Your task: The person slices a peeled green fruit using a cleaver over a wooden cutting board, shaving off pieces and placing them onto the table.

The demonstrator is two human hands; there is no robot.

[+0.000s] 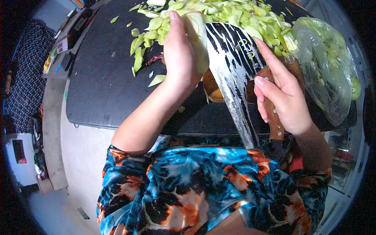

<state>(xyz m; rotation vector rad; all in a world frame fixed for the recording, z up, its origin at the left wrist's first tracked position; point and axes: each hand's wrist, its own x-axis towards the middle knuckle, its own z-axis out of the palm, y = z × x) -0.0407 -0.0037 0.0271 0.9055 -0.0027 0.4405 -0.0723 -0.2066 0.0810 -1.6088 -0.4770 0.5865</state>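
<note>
My left hand [180,53] is wrapped round a pale green, peeled vegetable [197,39], held upright above the dark table. In my right hand [284,92] is a wide cleaver [231,51], gripped by its brown wooden handle [276,123]; the forefinger is stretched along the blade. White streaks of sap or juice cover the dark blade, whose left side touches or nearly touches the vegetable. Behind both hands a heap of light green slices [235,13] is spread over the table. Part of a brown wooden board [214,88] shows below the blade.
A clear plastic bag [327,66] with green pieces in it lies at the right of the black table [102,74]. A red-handled object [154,59] lies partly hidden behind my left wrist. Shelves with small items stand beyond the table's left edge.
</note>
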